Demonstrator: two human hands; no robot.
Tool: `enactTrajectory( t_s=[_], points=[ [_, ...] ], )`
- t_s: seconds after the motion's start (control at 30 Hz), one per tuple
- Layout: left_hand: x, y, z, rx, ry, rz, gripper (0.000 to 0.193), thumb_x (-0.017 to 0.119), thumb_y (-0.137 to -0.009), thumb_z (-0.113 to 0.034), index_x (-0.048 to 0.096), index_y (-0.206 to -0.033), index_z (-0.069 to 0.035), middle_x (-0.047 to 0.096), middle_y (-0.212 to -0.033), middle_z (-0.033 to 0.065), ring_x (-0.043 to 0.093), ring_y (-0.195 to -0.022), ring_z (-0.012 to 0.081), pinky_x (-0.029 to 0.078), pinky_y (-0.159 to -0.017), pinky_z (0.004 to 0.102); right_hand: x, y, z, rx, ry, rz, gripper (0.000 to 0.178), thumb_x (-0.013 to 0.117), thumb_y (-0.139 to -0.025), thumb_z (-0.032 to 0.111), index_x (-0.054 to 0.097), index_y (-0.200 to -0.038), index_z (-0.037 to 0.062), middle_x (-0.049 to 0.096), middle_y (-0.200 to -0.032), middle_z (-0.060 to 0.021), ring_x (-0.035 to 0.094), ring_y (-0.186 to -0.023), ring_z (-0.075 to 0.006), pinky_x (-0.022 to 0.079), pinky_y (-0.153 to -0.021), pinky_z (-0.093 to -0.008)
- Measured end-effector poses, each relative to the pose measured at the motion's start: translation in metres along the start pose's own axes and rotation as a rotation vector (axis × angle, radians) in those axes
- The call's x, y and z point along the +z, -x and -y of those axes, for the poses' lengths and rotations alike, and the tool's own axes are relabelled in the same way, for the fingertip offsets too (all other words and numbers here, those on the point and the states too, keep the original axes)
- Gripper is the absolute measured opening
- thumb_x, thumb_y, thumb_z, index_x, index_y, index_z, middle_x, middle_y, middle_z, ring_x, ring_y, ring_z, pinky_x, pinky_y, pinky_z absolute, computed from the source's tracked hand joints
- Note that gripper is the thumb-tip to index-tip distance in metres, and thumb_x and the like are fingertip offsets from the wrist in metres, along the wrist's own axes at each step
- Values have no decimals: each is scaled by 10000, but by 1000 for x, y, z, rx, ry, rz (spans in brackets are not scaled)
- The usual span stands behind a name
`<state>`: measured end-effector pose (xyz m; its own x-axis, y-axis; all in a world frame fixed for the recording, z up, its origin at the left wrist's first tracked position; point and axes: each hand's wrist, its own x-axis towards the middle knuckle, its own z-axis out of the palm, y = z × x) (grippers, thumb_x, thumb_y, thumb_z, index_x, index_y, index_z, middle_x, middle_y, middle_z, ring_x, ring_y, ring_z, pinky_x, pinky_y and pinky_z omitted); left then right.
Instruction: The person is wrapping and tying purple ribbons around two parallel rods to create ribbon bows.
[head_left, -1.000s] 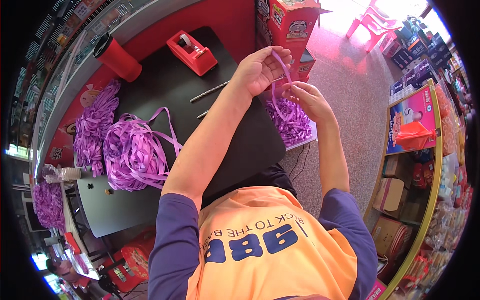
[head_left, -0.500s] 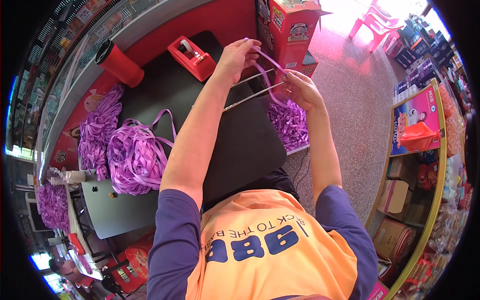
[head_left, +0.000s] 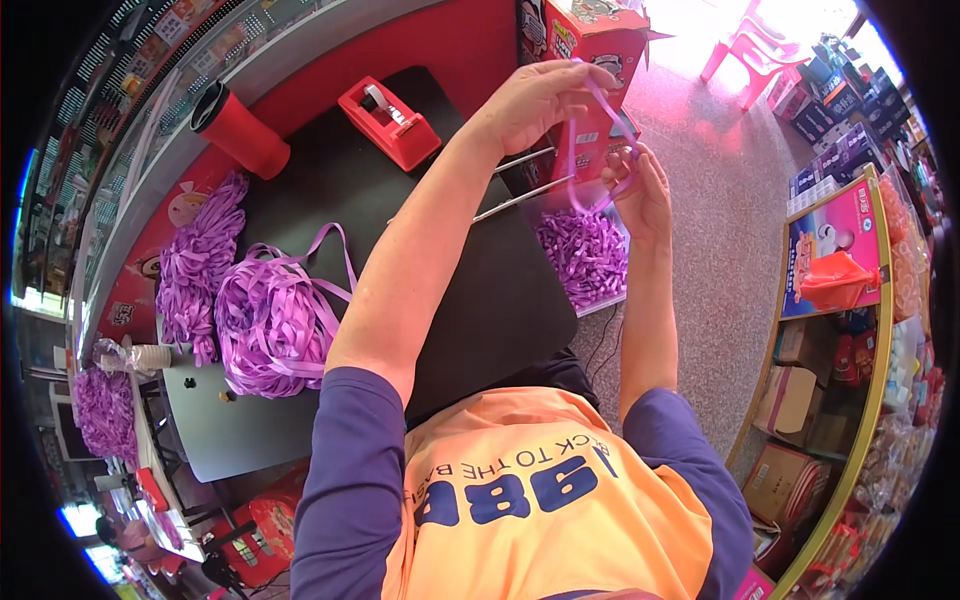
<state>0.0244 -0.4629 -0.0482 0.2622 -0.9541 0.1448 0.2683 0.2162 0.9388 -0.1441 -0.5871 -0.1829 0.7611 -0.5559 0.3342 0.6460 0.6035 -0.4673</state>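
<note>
A thin purple ribbon (head_left: 572, 165) hangs as a loop between my two raised hands, past the far right edge of the black table. My left hand (head_left: 548, 98) pinches it at the top with the fingers closed. Lower and to the right, my right hand (head_left: 640, 192) has its fingers closed on the other side of the loop. Beneath the hands, two thin metal rods (head_left: 520, 205) stick out from the table edge. Below them stands a box of short folded purple ribbon pieces (head_left: 582, 258).
On the black table (head_left: 480, 320) lie a large loose heap of purple ribbon (head_left: 275, 325) and a second bundle (head_left: 200, 265). A red tape dispenser (head_left: 390, 122) and a red tumbler (head_left: 240, 130) stand behind. A tall red carton (head_left: 590, 45) is at the far side; a shelf (head_left: 800, 400) stands right.
Both hands have moved to the right, the left one farther and slightly upward. The ribbon went with them, and its loop now hangs more upright and narrower.
</note>
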Motion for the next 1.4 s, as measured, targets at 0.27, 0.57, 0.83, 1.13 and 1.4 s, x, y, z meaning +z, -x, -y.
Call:
enactTrajectory(
  t_s=[0.27, 0.57, 0.83, 1.13, 1.4],
  points=[
    [-40, 16, 20, -232, -187, -412, 316, 497, -972, -205, 603, -1161, 26, 649, -1050, 119, 648, -956, 207, 517, -865, 343, -4, 4, -43, 214, 143, -110, 170, 614, -901, 24, 641, -1068, 13, 688, -953, -117, 662, -836, -172, 538, -726, -270],
    [-31, 60, 21, 236, -1261, -699, 329, 619, -833, -136, 640, -1135, -8, 680, -982, 169, 670, -820, 201, 515, -768, 324, 24, 13, -91, 293, 221, -176, 154, 670, -860, 33, 649, -1012, 21, 693, -945, -106, 653, -808, -138, 518, -710, -232],
    [-18, 86, 12, -26, -998, -475, 243, 679, -804, -182, 714, -965, -3, 706, -905, 114, 671, -825, 184, 500, -780, 296, 48, 12, -99, 264, 215, -225, 151, 678, -855, 34, 648, -1002, 16, 692, -935, -103, 648, -806, -141, 512, -717, -240],
    [-24, 93, 19, -2, -1078, -424, 253, 667, -809, -214, 722, -945, -8, 653, -1096, 121, 629, -1003, 243, 468, -884, 335, 50, 13, -99, 278, 271, -250, 158, 670, -860, 34, 642, -1013, 9, 690, -940, -105, 656, -846, -166, 526, -767, -278],
    [-31, 91, 28, 35, -1227, -361, 254, 632, -841, -212, 722, -951, -2, 596, -1221, 158, 533, -1158, 308, 420, -981, 374, 46, 11, -88, 286, 373, -282, 186, 649, -892, 82, 633, -1065, 16, 680, -962, -87, 664, -888, -164, 540, -781, -273]
  ],
)
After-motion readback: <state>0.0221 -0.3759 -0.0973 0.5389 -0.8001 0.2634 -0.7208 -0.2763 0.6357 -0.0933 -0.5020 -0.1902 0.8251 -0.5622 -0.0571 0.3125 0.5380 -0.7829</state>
